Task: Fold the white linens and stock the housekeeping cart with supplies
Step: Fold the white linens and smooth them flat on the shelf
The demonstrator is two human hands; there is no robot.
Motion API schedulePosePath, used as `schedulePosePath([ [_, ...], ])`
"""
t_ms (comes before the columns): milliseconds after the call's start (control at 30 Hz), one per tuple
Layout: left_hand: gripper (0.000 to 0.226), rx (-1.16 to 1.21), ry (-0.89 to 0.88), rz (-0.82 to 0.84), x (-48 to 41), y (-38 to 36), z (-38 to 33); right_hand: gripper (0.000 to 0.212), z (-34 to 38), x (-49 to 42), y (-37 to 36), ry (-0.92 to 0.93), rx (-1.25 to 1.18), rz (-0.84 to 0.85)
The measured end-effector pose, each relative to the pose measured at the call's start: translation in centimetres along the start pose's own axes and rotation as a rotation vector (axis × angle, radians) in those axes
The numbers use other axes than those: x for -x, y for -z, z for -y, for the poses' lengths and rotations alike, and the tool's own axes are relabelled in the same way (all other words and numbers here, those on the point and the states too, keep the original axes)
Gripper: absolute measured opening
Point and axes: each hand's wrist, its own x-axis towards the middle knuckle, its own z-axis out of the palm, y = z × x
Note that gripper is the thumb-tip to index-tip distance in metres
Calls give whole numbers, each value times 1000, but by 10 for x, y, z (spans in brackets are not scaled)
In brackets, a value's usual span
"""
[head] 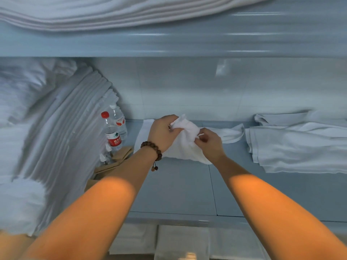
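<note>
A small white cloth is bunched up above the middle shelf of the cart, held between both hands. My left hand, with a bead bracelet at the wrist, pinches its upper left part. My right hand grips its right side. The cloth's lower edge drapes onto the shelf. Another white linen lies flat just behind my right hand. A tall stack of folded white linens fills the shelf's left end.
Two water bottles with red labels stand beside the stack, with smaller bottles and brown paper packets in front. Loosely folded sheets lie at the right. More linens rest on the top shelf and folded towels below.
</note>
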Motion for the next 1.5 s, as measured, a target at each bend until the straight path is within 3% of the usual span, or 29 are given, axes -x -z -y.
schedulePosePath([
  [267,6,-18,-83,-54,-7,7,-2,15,35,5,55,80,-172,-299],
  [500,5,86,-150,-92,-7,-7,-47,18,64,27,107,242,-251,-383],
  [700,6,98,-157,-120,16,-39,-95,28,46,57,155,205,-235,-443],
  [1000,10,2,15,-39,108,-114,-125,17,-54,137,197,73,-106,-250],
  [1233,9,0,109,68,165,-155,-113,17,-89,186,188,35,-171,-143],
  [1333,30,30,125,87,178,-164,-110,13,-86,204,180,68,-218,-54],
  [1433,60,84,69,222,185,-164,-109,15,-82,218,174,85,-250,32],
  [1500,61,101,25,320,188,-161,-109,23,-80,222,170,89,-241,63],
])
